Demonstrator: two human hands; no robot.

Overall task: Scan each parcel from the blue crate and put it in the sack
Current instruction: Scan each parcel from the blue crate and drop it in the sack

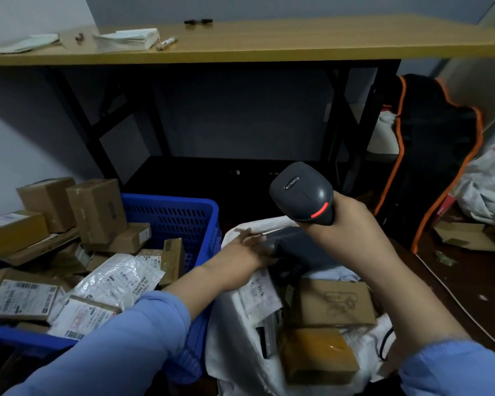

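The blue crate (172, 212) at the left is piled with cardboard boxes and a clear plastic mailer (117, 278). The white sack (226, 318) stands open beside it, with a brown box (332, 301), a yellow-brown box (317, 352) and a white mailer inside. My left hand (246, 252) reaches over the sack's mouth and holds the edge of a dark grey parcel (300, 247) there. My right hand (349, 215) grips the handle of a dark handheld scanner (300, 192), held above the sack with a red light showing.
A wooden table (269, 44) with black legs stands behind, carrying papers and small items. A black bag with orange trim (435, 155) leans at the right, next to white sacks and an opened carton on the dark floor. A cable runs along the floor at the right.
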